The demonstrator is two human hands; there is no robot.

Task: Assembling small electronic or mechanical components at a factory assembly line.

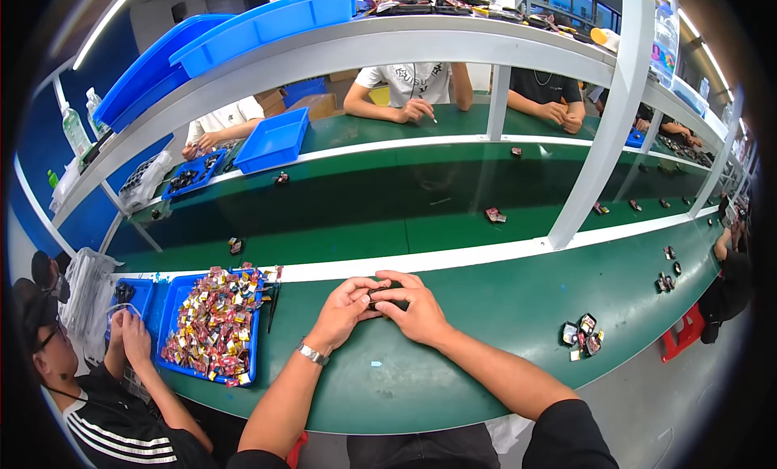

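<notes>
Over the green workbench, both my hands meet around a small dark object, mostly covered by my fingers, so its kind does not show. My left hand, with a metal watch at the wrist, has its thumb and fingers closed on one side of it. From the other side my right hand pinches it between thumb and fingers. A tiny pale blue scrap lies on the bench just below my hands. To the left stands a blue tray heaped with small parts bearing red, yellow and white bits.
Dark tweezers lie beside the heaped tray. A cluster of small black parts sits on the bench at right. A white post and rail border the conveyor belt. A co-worker sits close at left.
</notes>
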